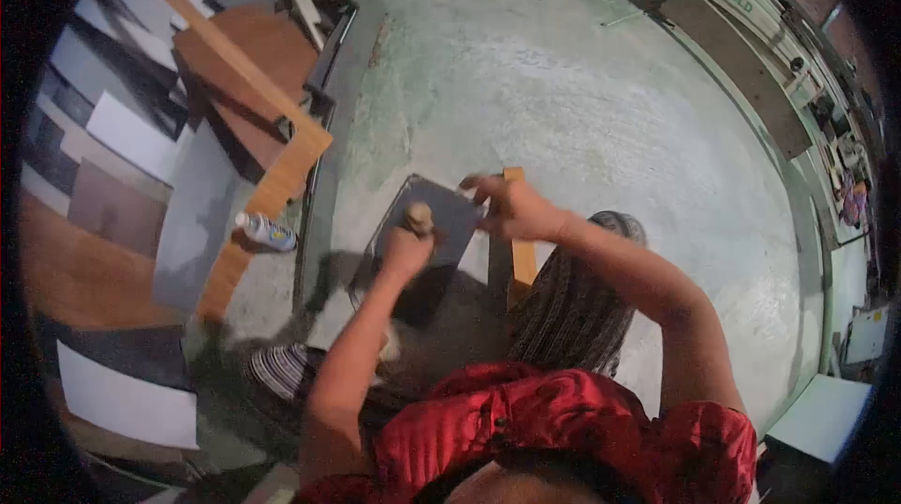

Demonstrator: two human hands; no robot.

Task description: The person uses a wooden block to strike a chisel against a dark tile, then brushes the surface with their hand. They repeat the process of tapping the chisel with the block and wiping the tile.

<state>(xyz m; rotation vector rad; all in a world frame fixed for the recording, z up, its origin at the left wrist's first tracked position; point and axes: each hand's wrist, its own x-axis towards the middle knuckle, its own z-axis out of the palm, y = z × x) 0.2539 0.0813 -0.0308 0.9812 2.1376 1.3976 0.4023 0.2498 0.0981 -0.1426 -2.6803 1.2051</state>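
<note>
My left hand [408,252] is closed around a small tan lump [419,215], perhaps a wad of cloth, close over a flat dark grey panel [450,208]. The panel lies tilted in front of my body, its lower part in shadow. At its upper right corner is my right hand [521,210], somewhat blurred, with bent fingers and thumb on the edge. Just behind that hand stands a strip of orange-brown wood [523,260], partly covered by the hand and my patterned trouser leg.
On the left, a white bottle [267,231] lies on a long wood-toned strip [230,269]. Boards and offcuts are piled beyond it, including a brown panel [246,58]. Pale green floor [563,63] stretches ahead. A long plank [737,68] lines the right side.
</note>
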